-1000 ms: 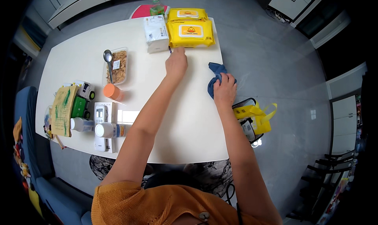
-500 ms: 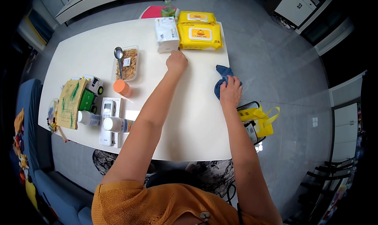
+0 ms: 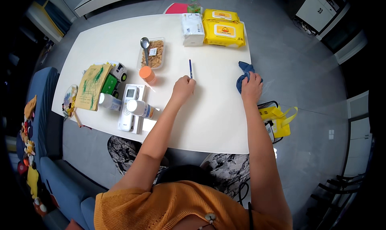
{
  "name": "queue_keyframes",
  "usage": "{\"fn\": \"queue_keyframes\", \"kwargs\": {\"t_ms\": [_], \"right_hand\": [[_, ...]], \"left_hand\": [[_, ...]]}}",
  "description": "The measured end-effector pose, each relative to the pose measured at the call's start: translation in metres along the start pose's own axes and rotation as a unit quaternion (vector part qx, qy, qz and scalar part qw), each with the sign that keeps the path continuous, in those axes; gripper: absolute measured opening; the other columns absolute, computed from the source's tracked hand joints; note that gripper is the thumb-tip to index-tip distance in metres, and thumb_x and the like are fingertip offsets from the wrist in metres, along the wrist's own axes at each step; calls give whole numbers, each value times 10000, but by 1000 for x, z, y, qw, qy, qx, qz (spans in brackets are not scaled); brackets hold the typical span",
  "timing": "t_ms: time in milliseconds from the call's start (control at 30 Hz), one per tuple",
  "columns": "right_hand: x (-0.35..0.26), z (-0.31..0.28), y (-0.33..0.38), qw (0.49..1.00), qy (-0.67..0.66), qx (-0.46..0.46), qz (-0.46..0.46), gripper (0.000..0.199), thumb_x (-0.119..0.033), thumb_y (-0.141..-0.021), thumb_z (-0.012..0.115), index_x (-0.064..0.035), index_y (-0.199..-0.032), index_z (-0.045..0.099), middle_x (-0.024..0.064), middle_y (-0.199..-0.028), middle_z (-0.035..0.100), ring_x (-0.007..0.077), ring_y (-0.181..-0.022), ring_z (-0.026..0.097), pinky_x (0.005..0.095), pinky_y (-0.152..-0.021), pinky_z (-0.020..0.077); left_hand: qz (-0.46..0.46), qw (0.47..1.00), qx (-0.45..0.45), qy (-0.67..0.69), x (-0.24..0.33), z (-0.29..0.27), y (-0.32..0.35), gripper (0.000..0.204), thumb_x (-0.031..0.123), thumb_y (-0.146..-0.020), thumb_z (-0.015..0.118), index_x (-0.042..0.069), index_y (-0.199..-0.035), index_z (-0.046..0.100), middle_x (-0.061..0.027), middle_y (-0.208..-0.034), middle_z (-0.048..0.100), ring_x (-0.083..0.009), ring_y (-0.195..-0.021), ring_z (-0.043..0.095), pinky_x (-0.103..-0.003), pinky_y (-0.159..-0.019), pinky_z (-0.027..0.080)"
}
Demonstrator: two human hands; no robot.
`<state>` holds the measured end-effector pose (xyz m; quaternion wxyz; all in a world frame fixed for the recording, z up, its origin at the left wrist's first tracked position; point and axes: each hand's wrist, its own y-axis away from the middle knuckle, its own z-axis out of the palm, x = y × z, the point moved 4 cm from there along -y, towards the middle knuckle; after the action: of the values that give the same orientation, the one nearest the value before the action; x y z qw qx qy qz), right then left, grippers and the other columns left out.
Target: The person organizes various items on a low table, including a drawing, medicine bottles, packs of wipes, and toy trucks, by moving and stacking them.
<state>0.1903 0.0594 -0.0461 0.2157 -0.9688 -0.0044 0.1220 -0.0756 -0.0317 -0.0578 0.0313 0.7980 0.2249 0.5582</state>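
My left hand (image 3: pixel 183 89) is closed around the lower end of a slim dark blue pen or pencil (image 3: pixel 190 68), over the middle of the white table (image 3: pixel 213 125). The stick's upper part points away from me, toward the tissue pack. At the table's right edge, my right hand (image 3: pixel 252 88) rests with bent fingers on a crumpled blue cloth (image 3: pixel 243 66), gripping it. Part of the cloth is hidden under that hand.
Far side: white tissue pack (image 3: pixel 192 29), yellow wipes packs (image 3: pixel 224 34). Left: food container (image 3: pixel 158 53) with spoon (image 3: pixel 145 49), orange-capped bottle (image 3: pixel 147 74), white bottles (image 3: pixel 137 107), remote (image 3: pixel 128 114), toy truck (image 3: pixel 111 83). A yellow bag (image 3: pixel 280 123) sits beyond the right edge.
My left hand has drawn back toward me from beside the tissue pack, with the pen or pencil now showing in it. My right hand stays on the cloth. The whole view has shifted.
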Motion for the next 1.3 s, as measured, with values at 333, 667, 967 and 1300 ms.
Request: {"fn": "queue_keyframes", "kwargs": {"t_ms": [333,667,967,1300], "right_hand": [[2,-2,5,1000,-15,14,-2,340,-288,-841,532,-175,-1161,541,50,-1219,484,318,-1023,506,424,-851,447],[17,-22,28,996,-13,-33,-85,340,-256,-820,578,-183,-1151,555,52,-1216,490,323,-1007,505,406,-844,443],[4,-87,117,981,-38,-83,-173,362,-166,-734,644,-164,-1091,587,65,-1181,503,335,-960,510,405,-797,458],[3,-80,128,988,-34,-46,-145,344,-172,-732,657,-159,-1071,597,55,-1164,507,325,-962,514,403,-791,463]], "left_hand": [[-56,813,-77,575,-9,-29,37,145,167,-833,463,50,-748,476,-50,-702,494,-127,-608,492,-235,-491,405],[175,909,108,-363,-10,-10,92,183,176,-730,578,10,-807,570,-131,-821,574,-295,-760,591,-414,-649,487],[374,870,106,-305,4,27,139,243,119,-660,716,56,-831,556,-99,-843,539,-277,-818,539,-395,-680,431],[426,871,42,-242,15,89,148,245,176,-676,716,79,-877,613,-76,-848,562,-261,-819,552,-368,-670,443]]}}
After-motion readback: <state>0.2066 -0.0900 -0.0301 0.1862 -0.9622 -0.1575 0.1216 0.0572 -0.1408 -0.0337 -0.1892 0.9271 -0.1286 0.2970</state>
